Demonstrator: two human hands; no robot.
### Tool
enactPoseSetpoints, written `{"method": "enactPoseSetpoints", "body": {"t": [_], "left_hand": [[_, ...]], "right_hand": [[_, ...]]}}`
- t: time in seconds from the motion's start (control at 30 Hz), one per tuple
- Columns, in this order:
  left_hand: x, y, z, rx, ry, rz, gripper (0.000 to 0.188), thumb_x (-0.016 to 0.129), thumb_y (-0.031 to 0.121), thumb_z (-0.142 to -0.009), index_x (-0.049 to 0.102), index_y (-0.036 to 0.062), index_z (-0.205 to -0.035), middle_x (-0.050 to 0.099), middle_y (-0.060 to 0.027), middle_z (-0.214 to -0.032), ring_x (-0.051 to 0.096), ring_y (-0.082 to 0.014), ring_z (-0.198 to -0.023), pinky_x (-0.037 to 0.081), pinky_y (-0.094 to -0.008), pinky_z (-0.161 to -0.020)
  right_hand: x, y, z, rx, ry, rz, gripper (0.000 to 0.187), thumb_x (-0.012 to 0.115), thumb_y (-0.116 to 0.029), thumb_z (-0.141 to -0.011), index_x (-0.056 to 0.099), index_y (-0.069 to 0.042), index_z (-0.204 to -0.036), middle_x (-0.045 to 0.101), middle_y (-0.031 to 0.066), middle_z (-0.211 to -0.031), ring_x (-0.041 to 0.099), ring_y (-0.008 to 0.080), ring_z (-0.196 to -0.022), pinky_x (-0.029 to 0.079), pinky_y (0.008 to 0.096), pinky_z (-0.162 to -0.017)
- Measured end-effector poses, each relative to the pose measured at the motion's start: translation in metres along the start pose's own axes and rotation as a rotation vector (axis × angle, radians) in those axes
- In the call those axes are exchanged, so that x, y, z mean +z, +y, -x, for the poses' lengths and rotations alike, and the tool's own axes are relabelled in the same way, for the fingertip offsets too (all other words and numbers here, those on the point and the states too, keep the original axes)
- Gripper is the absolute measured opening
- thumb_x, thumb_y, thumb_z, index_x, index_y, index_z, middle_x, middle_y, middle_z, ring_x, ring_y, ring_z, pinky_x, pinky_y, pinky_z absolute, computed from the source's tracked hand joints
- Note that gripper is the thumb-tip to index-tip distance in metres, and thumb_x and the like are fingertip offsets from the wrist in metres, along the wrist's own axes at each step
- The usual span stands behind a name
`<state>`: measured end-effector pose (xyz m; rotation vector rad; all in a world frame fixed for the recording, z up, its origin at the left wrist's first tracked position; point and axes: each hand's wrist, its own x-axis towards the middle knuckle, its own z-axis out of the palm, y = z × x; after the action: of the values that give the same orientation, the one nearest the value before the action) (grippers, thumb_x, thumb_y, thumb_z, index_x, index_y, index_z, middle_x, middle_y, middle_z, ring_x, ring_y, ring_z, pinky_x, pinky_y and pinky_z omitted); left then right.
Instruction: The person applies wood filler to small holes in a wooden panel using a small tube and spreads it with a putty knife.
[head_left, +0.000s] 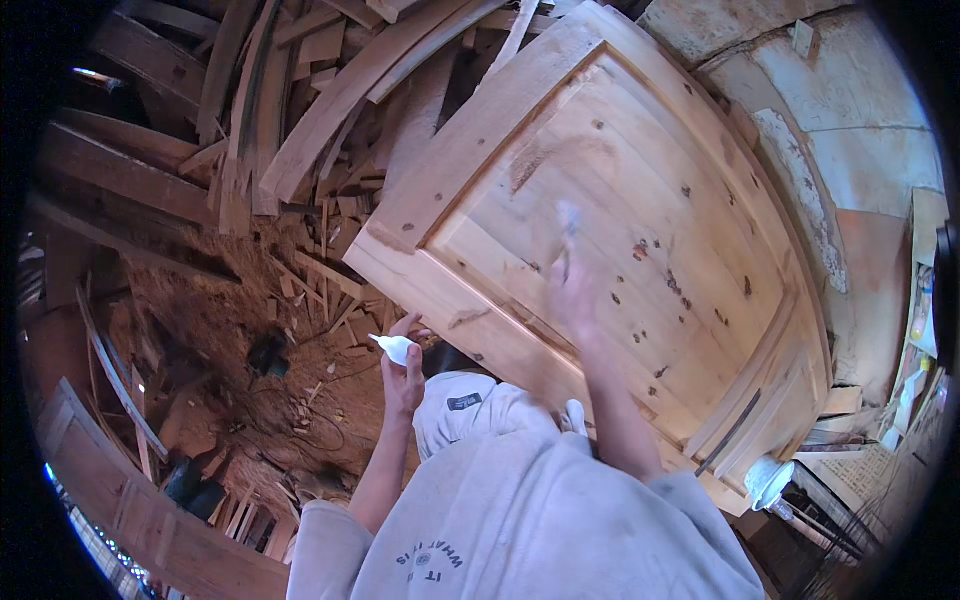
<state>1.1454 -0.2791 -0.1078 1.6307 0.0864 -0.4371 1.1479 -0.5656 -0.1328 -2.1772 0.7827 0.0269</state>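
A large wooden panel door (520,250) with knots and dark patches lies in front of me. Above its raised centre panel is my right hand (573,285), blurred by motion. Its fingers seem closed round a slim object with a pale tip (568,215), too smeared to name. Off the door's near left edge, my left hand (405,378) is wrapped round a small white squeeze bottle (396,349). The bottle's pointed nozzle is directed to the left. Dark patches and a smear of brownish dust (565,160) mark the panel's surface.
Curved and straight wood offcuts (300,130) are heaped at the far left, above a sawdust-covered floor (220,310). A white tub (768,482) stands by the door's near right corner. A thin dark strip (728,433) lies on the door's right part.
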Motion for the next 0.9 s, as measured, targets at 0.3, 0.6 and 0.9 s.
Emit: {"method": "enactPoseSetpoints", "body": {"t": [0.3, 0.6, 0.9], "left_hand": [[-0.005, -0.004, 0.004, 0.041, 0.076, -0.021, 0.050, 0.052, 0.034, -0.096, 0.048, -0.0003, -0.132, 0.055, -0.0111, -0.125, 0.059, -0.0189, -0.099, 0.043, -0.0322, -0.090], [-0.009, -0.007, 0.027, 0.065, 0.103, -0.078, 0.057, 0.046, 0.044, -0.098, 0.043, 0.0020, -0.137, 0.054, -0.0113, -0.129, 0.059, -0.0194, -0.100, 0.042, -0.0343, -0.094], [0.012, -0.004, 0.011, 0.049, 0.122, -0.042, 0.051, 0.047, 0.036, -0.098, 0.046, -0.0015, -0.133, 0.055, -0.0121, -0.126, 0.060, -0.0189, -0.098, 0.045, -0.0327, -0.092]], "right_hand": [[0.088, -0.050, -0.006, 0.049, -0.109, -0.074, 0.065, 0.040, -0.016, -0.091, 0.013, -0.015, -0.150, 0.059, 0.0352, -0.079, 0.059, 0.0496, -0.071, 0.045, 0.0583, -0.070], [0.000, 0.006, -0.163, 0.005, 0.397, -0.112, 0.049, 0.045, -0.021, -0.091, 0.041, -0.005, -0.137, 0.060, 0.0240, -0.117, 0.061, 0.0340, -0.104, 0.046, 0.0431, -0.090], [0.006, -0.010, 0.079, -0.033, -0.163, -0.020, 0.050, 0.046, -0.013, -0.092, 0.036, -0.006, -0.140, 0.059, 0.0319, -0.080, 0.060, 0.0467, -0.073, 0.046, 0.0551, -0.066]]}}
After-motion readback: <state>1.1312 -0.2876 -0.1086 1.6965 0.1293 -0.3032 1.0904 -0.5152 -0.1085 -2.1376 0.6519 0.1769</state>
